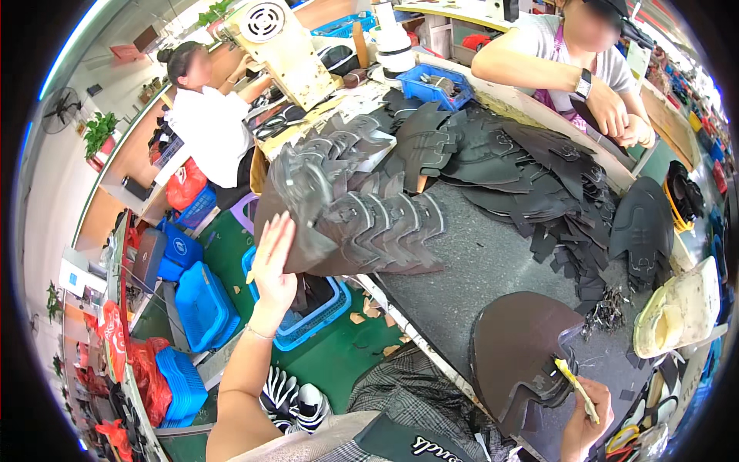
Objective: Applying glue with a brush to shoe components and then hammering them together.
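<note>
Holding left hand (273, 273) open against fanned dark-brown sheets (377, 231), left edge of black counter (443, 304); pinching yellow-smeared stick (576, 386) with right hand (591, 414), near edge.

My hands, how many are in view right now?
2: your left hand, at the edge of the fanned dark pieces, and your right hand, holding a yellow tool by the brown piece. Both are plainly visible.

The room comprised a green floor (327, 360), dark-topped bench (431, 281) with pale edge, whitish wall (58, 165), black fan (61, 112) and leafy potted plant (100, 134), far left.
</note>
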